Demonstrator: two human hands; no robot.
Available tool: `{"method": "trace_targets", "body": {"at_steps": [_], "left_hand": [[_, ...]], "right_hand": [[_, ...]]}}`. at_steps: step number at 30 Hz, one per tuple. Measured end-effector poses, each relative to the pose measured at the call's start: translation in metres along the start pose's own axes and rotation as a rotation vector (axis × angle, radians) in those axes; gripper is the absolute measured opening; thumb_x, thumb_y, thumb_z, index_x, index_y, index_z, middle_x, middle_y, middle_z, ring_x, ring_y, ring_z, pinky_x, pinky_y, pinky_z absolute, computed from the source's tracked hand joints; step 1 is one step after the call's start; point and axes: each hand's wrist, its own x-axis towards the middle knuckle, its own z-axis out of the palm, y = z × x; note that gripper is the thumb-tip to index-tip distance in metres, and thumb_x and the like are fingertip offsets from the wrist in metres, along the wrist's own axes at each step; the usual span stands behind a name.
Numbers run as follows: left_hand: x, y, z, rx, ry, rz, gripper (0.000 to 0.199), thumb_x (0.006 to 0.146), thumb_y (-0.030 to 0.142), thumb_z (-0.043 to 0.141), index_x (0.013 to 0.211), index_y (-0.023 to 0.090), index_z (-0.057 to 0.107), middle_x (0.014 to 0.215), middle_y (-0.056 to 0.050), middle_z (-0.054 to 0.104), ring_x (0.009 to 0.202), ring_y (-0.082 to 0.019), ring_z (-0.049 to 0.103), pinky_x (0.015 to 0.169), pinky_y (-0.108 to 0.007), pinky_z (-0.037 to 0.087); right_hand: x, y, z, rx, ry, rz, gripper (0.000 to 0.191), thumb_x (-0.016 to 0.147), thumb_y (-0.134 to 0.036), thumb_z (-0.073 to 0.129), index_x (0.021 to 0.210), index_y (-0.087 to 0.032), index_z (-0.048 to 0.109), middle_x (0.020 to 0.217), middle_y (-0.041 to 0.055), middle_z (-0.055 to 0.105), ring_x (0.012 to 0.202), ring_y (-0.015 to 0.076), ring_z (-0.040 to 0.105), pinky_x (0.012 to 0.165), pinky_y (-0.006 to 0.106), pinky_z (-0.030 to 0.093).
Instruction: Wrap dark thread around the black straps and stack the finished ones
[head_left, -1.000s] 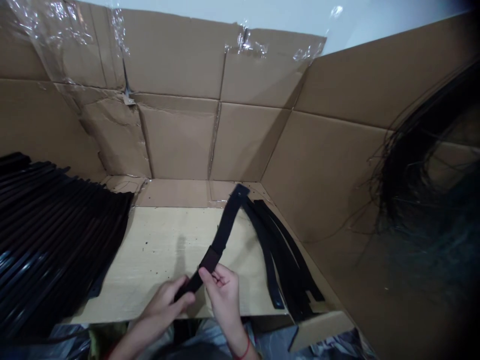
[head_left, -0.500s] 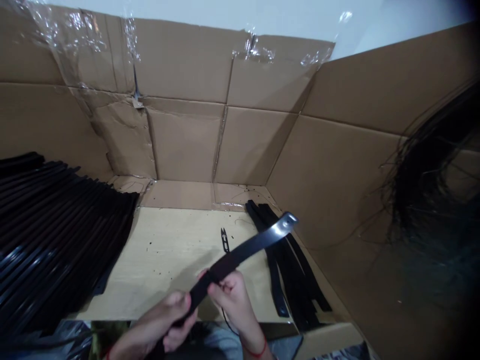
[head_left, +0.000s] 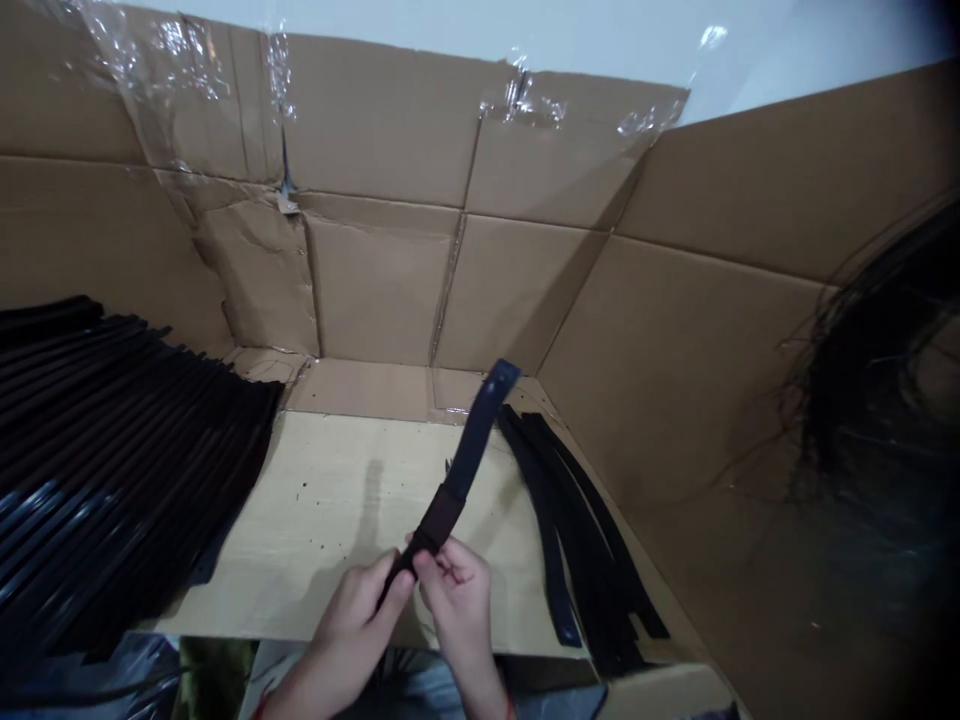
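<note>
Both my hands pinch a black strap (head_left: 474, 445) low down, just below a brown fabric band (head_left: 439, 520) wrapped around it. The strap's free end stands up and away from me, with a metal-looking tip. My left hand (head_left: 352, 610) holds its lower end, and my right hand (head_left: 456, 600) holds it beside the band, with the fingertips of both hands close together. Both hands hover over a pale wooden board (head_left: 337, 530). A loose pile of similar black straps (head_left: 577, 530) lies to the right of my right hand, not touching it.
A large, neat row of black straps (head_left: 127, 450) fills the left side. Taped cardboard walls (head_left: 375, 280) surround the board at the back and right. Dark strands of hair (head_left: 862, 380) hang across the right of the view. Small snips (head_left: 448, 466) are mostly hidden behind the strap.
The strap has swung from pointing right to pointing up and away, now covering the snips. My hands have turned it and moved closer together.
</note>
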Motion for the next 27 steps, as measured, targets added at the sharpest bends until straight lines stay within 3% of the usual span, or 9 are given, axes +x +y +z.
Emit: {"method": "trace_targets", "body": {"at_steps": [2,3,7,12,16,19,21,25,27], "left_hand": [[0.001,-0.003,-0.005,-0.212,-0.346,-0.169,0.068,0.082,0.075,0.023,0.098,0.017,0.054,0.05,0.005,0.043,0.037,-0.009,0.032,0.039,-0.022,0.027],[0.001,-0.003,-0.008,-0.231,-0.39,-0.127,0.07,0.08,0.077,0.023,0.094,0.016,0.054,0.046,0.007,0.039,0.035,-0.008,0.029,0.038,-0.021,0.025],[0.001,0.002,-0.008,0.091,0.089,0.145,0.049,0.078,0.064,0.054,0.088,0.017,0.056,0.067,-0.002,0.054,0.06,-0.013,0.046,0.057,-0.023,0.036],[-0.001,0.002,-0.005,-0.13,-0.27,-0.026,0.059,0.084,0.07,0.03,0.085,0.017,0.054,0.059,0.002,0.046,0.05,-0.011,0.04,0.052,-0.024,0.036],[0.0,0.003,-0.007,-0.031,0.106,0.097,0.045,0.083,0.06,0.047,0.094,0.017,0.056,0.078,-0.005,0.057,0.071,-0.015,0.052,0.065,-0.024,0.041],[0.001,0.003,-0.006,-0.173,-0.076,-0.04,0.059,0.084,0.068,0.033,0.095,0.015,0.057,0.072,-0.004,0.055,0.056,-0.012,0.044,0.05,-0.023,0.034],[0.001,0.002,-0.006,-0.238,-0.164,-0.102,0.065,0.08,0.073,0.036,0.098,0.014,0.057,0.073,-0.004,0.056,0.053,-0.011,0.042,0.047,-0.022,0.031],[-0.003,0.003,-0.006,-0.115,0.064,0.029,0.056,0.08,0.065,0.049,0.106,0.016,0.057,0.082,-0.006,0.061,0.072,-0.015,0.054,0.062,-0.024,0.042],[-0.005,0.007,-0.009,-0.175,-0.226,-0.068,0.054,0.085,0.066,0.036,0.09,0.017,0.057,0.057,0.002,0.05,0.049,-0.011,0.043,0.049,-0.022,0.035]], "right_hand": [[0.0,0.001,-0.003,0.045,-0.169,0.1,0.044,0.066,-0.051,0.08,0.085,-0.011,0.075,0.052,-0.001,0.051,0.044,0.0082,0.039,0.044,0.021,0.038],[0.0,0.002,-0.005,0.065,-0.205,0.134,0.046,0.064,-0.051,0.081,0.086,-0.011,0.075,0.051,-0.0015,0.05,0.041,0.0069,0.035,0.041,0.02,0.035],[0.002,0.004,-0.005,0.093,-0.046,0.083,0.04,0.064,-0.045,0.083,0.086,-0.014,0.073,0.066,0.0037,0.064,0.055,0.0118,0.052,0.048,0.02,0.042],[0.0,0.002,0.004,-0.004,-0.162,0.074,0.034,0.066,-0.043,0.081,0.068,-0.011,0.069,0.059,0.0041,0.063,0.053,0.0131,0.054,0.051,0.022,0.044],[-0.003,0.004,0.006,-0.033,0.023,0.052,0.04,0.071,-0.05,0.076,0.075,-0.011,0.071,0.061,0.005,0.062,0.053,0.0125,0.052,0.05,0.022,0.042],[-0.002,0.004,0.003,0.037,-0.151,0.158,0.049,0.069,-0.055,0.076,0.088,-0.01,0.073,0.058,0.0013,0.056,0.041,0.0054,0.031,0.039,0.019,0.027],[-0.001,0.002,0.004,0.039,-0.104,0.11,0.044,0.067,-0.052,0.079,0.081,-0.011,0.071,0.058,0.0008,0.054,0.043,0.0057,0.031,0.04,0.019,0.027],[-0.002,-0.004,0.008,0.039,-0.004,0.033,0.038,0.073,-0.051,0.075,0.074,-0.014,0.066,0.062,0.0014,0.055,0.056,0.0114,0.046,0.05,0.021,0.039],[-0.004,-0.008,0.009,0.027,-0.136,0.072,0.04,0.074,-0.051,0.074,0.082,-0.012,0.07,0.059,0.001,0.054,0.055,0.0123,0.047,0.05,0.022,0.04]]}}
